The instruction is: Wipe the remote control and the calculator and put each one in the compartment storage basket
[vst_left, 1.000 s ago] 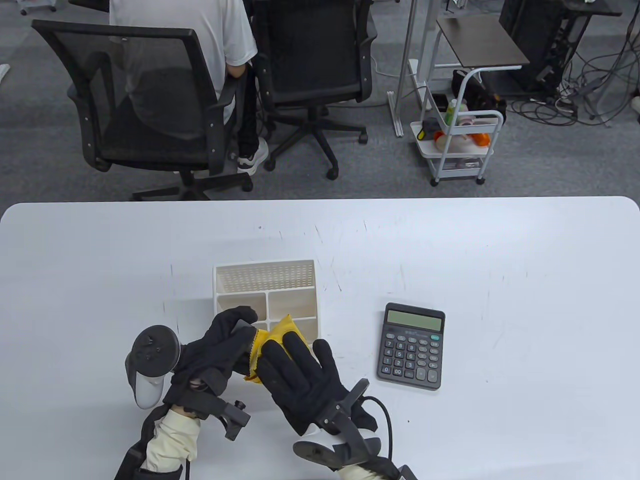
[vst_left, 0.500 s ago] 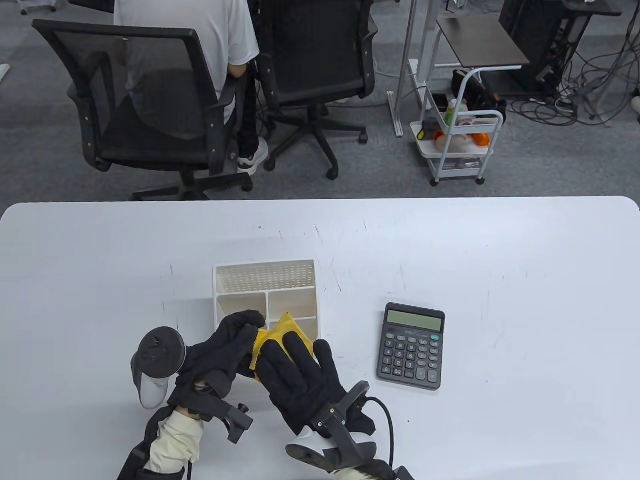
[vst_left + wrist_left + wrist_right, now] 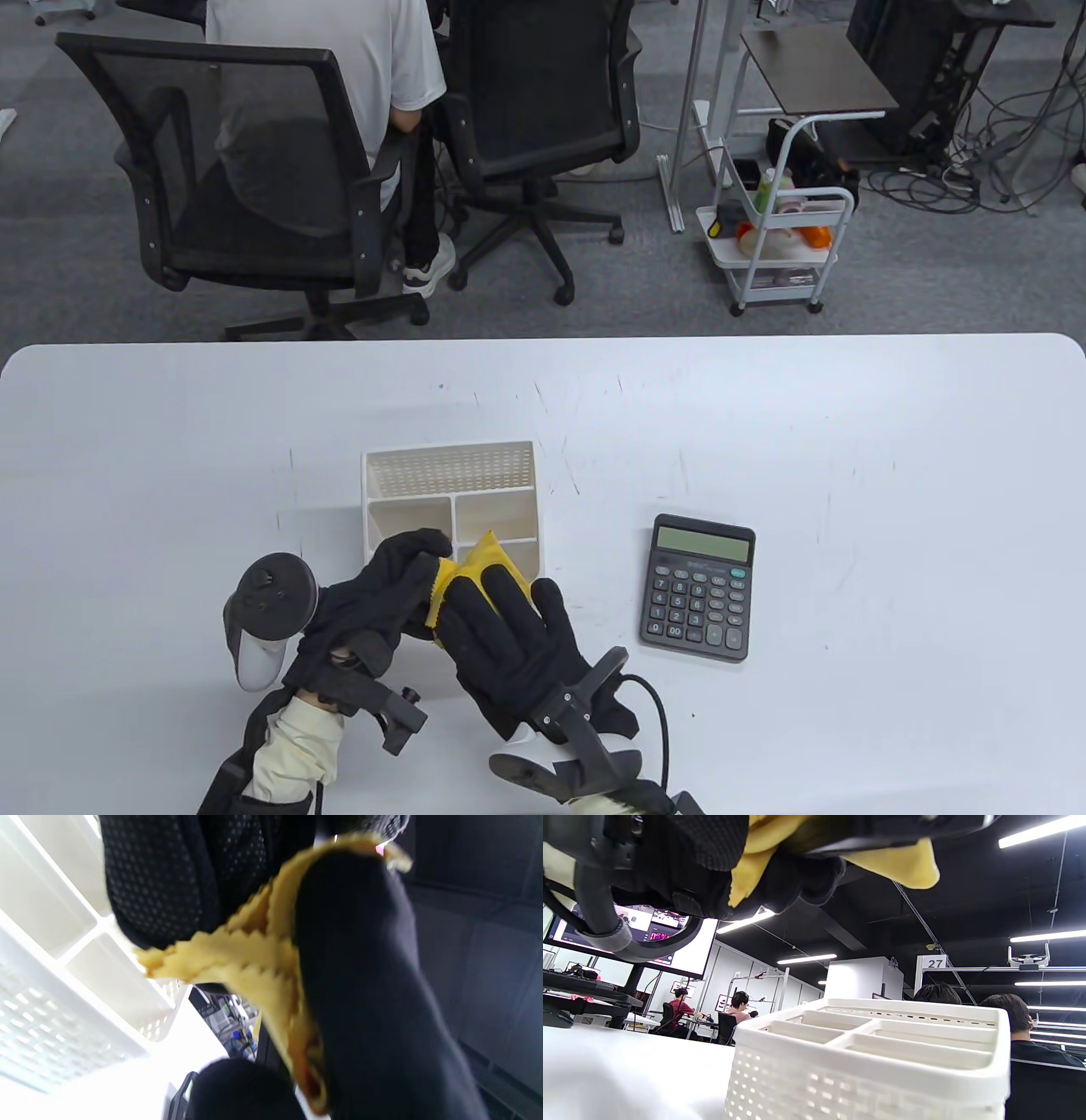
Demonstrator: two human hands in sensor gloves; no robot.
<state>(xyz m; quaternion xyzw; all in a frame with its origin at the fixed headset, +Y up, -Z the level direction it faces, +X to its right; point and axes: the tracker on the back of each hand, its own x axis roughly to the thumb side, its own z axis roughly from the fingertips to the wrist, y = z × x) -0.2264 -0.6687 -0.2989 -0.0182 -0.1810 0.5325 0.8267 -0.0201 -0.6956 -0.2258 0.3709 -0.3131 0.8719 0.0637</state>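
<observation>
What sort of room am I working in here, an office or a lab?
Probably an open-plan office used as a lab: black mesh office chairs on grey carpet, a white rolling cart of supplies, and wall monitors with other people seated at desks beyond the white table.

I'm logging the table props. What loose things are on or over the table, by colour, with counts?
White: 1, the basket
Yellow: 1, the cloth, under the right hand
Dark grey: 1, the calculator
Total: 3. The left hand hides whatever it may hold.
</observation>
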